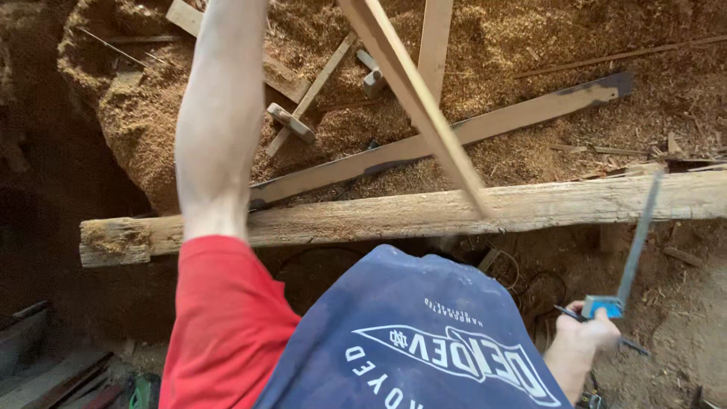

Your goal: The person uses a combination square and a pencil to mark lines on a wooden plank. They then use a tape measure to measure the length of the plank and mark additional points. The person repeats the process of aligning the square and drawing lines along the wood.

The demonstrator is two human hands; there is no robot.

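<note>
Your right hand (587, 333) is closing around the blue handle of a square (632, 257), its blade rising toward the rough beam (424, 214). Your left arm is reaching up out of view, so its hand's state is unknowable. A wooden strip (416, 98) is slanting down onto the beam's edge.

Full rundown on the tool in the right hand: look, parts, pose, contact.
The try square has a blue block stock and a long thin grey metal blade. The right hand grips it at the stock, with a dark pencil-like stick under the fingers. The blade rises up and slightly right, its tip near the rough wooden beam; contact there cannot be told. It looks motion-blurred.
</note>
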